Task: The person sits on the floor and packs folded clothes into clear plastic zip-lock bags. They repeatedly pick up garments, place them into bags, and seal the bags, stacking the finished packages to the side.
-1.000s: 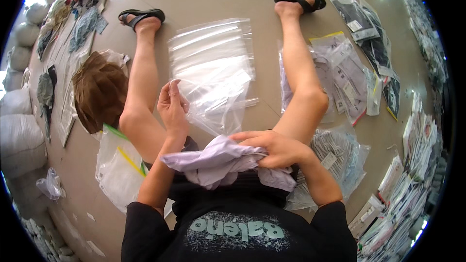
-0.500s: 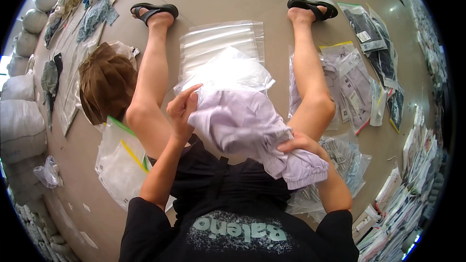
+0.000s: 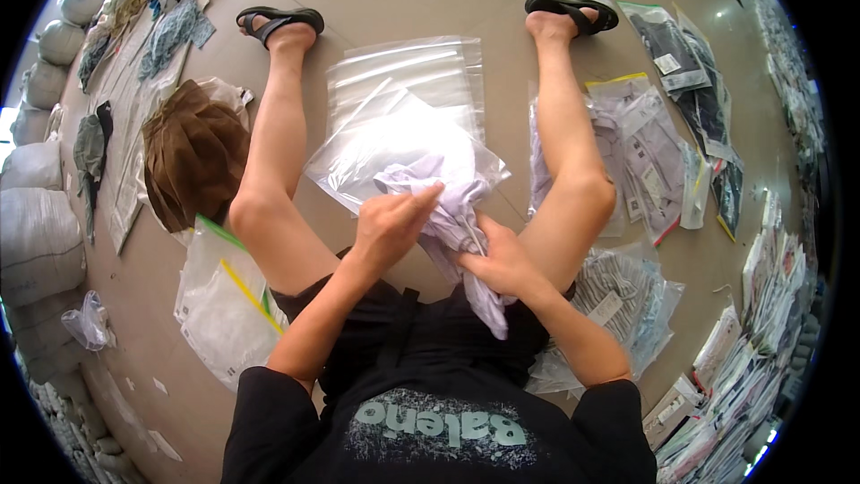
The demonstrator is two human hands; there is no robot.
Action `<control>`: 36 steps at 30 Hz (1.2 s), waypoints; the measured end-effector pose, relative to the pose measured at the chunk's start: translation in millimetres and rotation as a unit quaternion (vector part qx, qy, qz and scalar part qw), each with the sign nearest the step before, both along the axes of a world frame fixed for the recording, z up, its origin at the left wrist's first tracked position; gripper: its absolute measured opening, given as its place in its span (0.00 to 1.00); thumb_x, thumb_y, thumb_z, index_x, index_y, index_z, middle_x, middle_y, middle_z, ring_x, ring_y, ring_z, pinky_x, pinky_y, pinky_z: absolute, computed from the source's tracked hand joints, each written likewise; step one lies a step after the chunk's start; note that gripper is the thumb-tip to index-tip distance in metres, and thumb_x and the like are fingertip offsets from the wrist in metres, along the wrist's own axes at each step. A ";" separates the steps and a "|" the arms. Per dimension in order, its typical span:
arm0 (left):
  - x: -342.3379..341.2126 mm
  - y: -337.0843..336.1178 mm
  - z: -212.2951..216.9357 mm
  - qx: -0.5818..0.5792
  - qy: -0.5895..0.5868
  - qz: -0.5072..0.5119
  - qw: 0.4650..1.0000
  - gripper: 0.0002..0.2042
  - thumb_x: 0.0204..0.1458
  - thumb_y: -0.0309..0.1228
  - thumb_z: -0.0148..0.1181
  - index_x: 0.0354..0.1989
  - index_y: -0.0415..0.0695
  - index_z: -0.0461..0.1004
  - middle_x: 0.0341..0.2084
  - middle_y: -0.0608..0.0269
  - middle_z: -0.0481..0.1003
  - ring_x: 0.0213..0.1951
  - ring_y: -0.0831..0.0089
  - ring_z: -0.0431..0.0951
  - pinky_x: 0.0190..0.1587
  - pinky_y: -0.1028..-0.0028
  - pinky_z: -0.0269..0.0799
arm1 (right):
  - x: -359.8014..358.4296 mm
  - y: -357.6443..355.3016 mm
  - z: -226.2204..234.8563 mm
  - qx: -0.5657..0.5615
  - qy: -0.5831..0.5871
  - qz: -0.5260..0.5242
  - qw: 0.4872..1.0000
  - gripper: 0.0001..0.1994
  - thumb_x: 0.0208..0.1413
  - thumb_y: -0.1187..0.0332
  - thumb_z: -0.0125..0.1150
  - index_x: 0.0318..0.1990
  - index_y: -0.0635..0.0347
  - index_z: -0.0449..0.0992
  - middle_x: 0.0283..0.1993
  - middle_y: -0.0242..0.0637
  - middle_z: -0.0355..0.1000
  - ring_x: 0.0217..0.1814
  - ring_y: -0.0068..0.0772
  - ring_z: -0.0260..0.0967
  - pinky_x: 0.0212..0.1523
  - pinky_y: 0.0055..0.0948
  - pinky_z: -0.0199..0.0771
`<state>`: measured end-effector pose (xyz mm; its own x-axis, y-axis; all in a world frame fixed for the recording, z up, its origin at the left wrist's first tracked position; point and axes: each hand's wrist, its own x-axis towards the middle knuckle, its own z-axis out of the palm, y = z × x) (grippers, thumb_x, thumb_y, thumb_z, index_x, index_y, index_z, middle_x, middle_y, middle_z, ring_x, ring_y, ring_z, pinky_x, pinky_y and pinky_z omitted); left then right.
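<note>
I sit on the floor with my legs spread. A pale lilac garment [image 3: 452,215] lies bunched between my knees, partly inside the mouth of a clear plastic bag [image 3: 394,139]. My left hand [image 3: 390,224] presses on the garment's near end at the bag's opening. My right hand [image 3: 502,260] grips the garment's trailing part, which hangs toward my lap. More clear bags [image 3: 412,67] lie flat beyond, between my feet.
A brown garment [image 3: 193,157] lies left of my left leg on clear bags. Zip bags with coloured strips [image 3: 224,305] sit by my left hip. Packed garments in bags [image 3: 654,152] spread to the right, stacks [image 3: 761,332] at far right. White sacks [image 3: 36,215] line the left edge.
The lilac garment has gone from my lap forward into the clear bag's mouth. My left hand moved from the bag's edge onto the cloth; my right hand came forward with it.
</note>
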<state>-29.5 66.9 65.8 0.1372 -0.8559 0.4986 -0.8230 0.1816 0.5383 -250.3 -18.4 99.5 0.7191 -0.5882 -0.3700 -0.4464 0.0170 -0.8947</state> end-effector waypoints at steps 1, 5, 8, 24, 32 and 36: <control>-7.6 -0.9 3.9 0.002 -0.017 -0.020 1.000 0.21 0.55 0.26 0.72 0.59 0.51 0.84 0.19 0.66 0.72 0.20 0.67 0.75 0.26 0.66 0.70 | 5.9 -1.1 -7.9 -0.020 -0.006 -0.012 1.000 0.32 0.57 0.65 0.71 0.69 0.62 0.70 0.58 0.54 0.80 0.60 0.52 0.80 0.61 0.42 0.76; -29.7 4.9 6.5 -0.046 -0.021 -0.151 0.987 0.23 0.54 0.27 0.73 0.61 0.48 0.83 0.19 0.70 0.69 0.20 0.72 0.72 0.24 0.68 0.68 | 33.3 -0.2 -59.4 -0.019 -0.102 -0.114 0.988 0.36 0.58 0.59 0.73 0.70 0.66 0.68 0.57 0.62 0.79 0.62 0.65 0.77 0.59 0.48 0.77; -40.1 23.3 14.1 -0.078 -0.027 -0.217 0.973 0.26 0.51 0.26 0.73 0.62 0.48 0.82 0.19 0.72 0.61 0.19 0.73 0.65 0.23 0.72 0.63 | 69.6 -10.6 -42.7 -0.110 -0.051 -0.110 0.987 0.35 0.56 0.62 0.74 0.69 0.66 0.68 0.55 0.62 0.80 0.58 0.68 0.77 0.58 0.50 0.77; 34.1 14.9 -103.8 0.218 -0.117 0.101 0.963 0.10 0.48 0.24 0.64 0.37 0.41 0.71 0.33 0.53 0.75 0.39 0.51 0.77 0.45 0.61 0.72 | 155.7 -93.0 -181.3 -0.214 -0.027 -0.353 0.910 0.47 0.61 0.52 0.71 0.80 0.64 0.53 0.70 0.58 0.72 0.69 0.62 0.72 0.67 0.48 0.71; 37.5 19.6 -113.4 0.300 -0.062 0.124 0.944 0.09 0.51 0.22 0.61 0.40 0.42 0.72 0.41 0.51 0.78 0.42 0.47 0.81 0.47 0.48 0.79 | 139.0 -87.2 -195.4 -0.388 0.010 -0.231 0.892 0.39 0.59 0.69 0.66 0.79 0.56 0.60 0.75 0.73 0.57 0.75 0.71 0.63 0.73 0.53 0.67; 59.3 25.8 -108.3 0.369 -0.111 0.176 0.906 0.09 0.52 0.21 0.61 0.41 0.43 0.74 0.41 0.52 0.79 0.43 0.49 0.83 0.48 0.51 0.78 | 115.8 -22.8 -159.0 -0.558 0.133 0.004 0.819 0.27 0.59 0.71 0.65 0.67 0.59 0.73 0.74 0.74 0.57 0.73 0.75 0.62 0.74 0.54 0.67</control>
<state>29.8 92.7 -42.5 0.4325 -0.8902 -0.1430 -0.8632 -0.4546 0.2197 -134.4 -41.2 -59.6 0.7058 -0.6627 0.2503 -0.6241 -0.7489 -0.2228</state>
